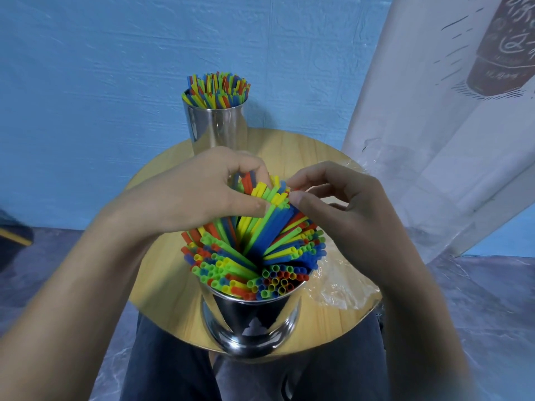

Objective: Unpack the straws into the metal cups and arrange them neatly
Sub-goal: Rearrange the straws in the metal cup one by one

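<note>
Left hand [202, 192], right hand [341, 204] on straws [260, 241] in near cup [252, 319]

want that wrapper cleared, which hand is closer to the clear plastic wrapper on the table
Right. The right hand is raised just beyond the clear plastic wrapper, pinching the straws; the left hand grips them across the near cup from it.

We saw a round wooden table [289, 146] in the middle. Behind it was a blue wall [101, 68] with bumpy paint. On the right hung a big white sheet [419, 125], and it had a drawing of a brown cup [506, 53] on it. The floor [492, 314] was grey and a bit shiny. At the left edge we saw a dark thing with a yellow stripe [14, 238]. Under the table were legs in dark blue trousers [168, 371]
</note>
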A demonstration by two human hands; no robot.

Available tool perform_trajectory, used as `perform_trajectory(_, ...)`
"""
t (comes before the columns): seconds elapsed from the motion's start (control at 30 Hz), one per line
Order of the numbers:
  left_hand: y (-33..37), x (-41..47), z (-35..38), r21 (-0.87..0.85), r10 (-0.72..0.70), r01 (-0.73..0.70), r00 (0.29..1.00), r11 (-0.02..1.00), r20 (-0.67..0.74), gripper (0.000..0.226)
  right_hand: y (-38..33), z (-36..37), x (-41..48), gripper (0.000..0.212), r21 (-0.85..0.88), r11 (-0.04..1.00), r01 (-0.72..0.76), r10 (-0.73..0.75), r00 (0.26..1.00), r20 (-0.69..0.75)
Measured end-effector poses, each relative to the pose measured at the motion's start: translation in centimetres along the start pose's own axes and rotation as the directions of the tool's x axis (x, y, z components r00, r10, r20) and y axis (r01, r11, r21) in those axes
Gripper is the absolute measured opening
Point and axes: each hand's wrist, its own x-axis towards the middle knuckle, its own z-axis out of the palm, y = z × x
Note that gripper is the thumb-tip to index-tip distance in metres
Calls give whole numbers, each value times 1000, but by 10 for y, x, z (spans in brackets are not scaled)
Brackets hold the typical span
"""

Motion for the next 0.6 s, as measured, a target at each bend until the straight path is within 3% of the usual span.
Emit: perform_trajectory(0.6, 6, -6, 1, 8, 66, -66, 996, 998, -67, 15, 2, 5, 4, 12, -30, 996, 80, -81, 995, -50)
